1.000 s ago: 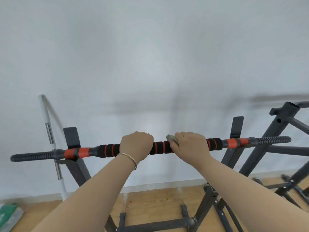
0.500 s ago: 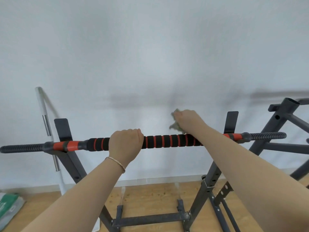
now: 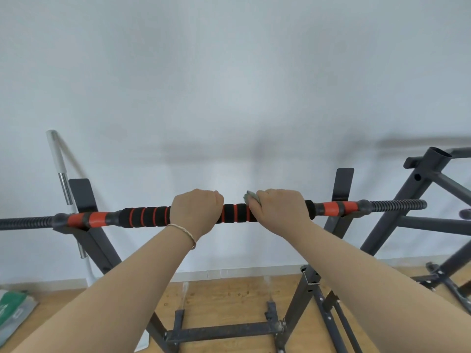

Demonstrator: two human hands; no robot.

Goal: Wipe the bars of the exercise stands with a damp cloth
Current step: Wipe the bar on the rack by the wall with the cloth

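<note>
1. The bar point(image 3: 145, 216) lay level across both cradles of the dark stand point(image 3: 224, 330). It had black foam with orange rings mid-span, orange sleeves at the cradles, and ribbed dark ends overhanging each side.
2. The left hand point(image 3: 196, 212) took an overhand grip on the foam, left of centre. Its fingers curled over the top and round the bar, back of the hand toward the camera.
3. The left forearm ran straight up from the lower left, wrist in line. A thin bracelet point(image 3: 184, 231) sat on the wrist.
4. The right hand point(image 3: 279, 211) was also overhand, on the foam right of centre. Knuckles were up, and the fingers wrapped over the bar with the cloth point(image 3: 252, 196) bunched under them.
5. The right forearm came in from the lower right, steeper than the left, with the wrist slightly bent.
6. Only a small grey-green fold of the cloth showed, at the hand's inner edge on top of the bar. The rest was hidden under the palm.
7. The hands were near each other, with a short bare stretch of foam between them.
8. A second stand point(image 3: 413, 200) stood to the right. A white pole point(image 3: 56, 159) leaned on the wall to the left, and a green packet point(image 3: 12, 308) lay on the wooden floor point(image 3: 229, 296).
</note>
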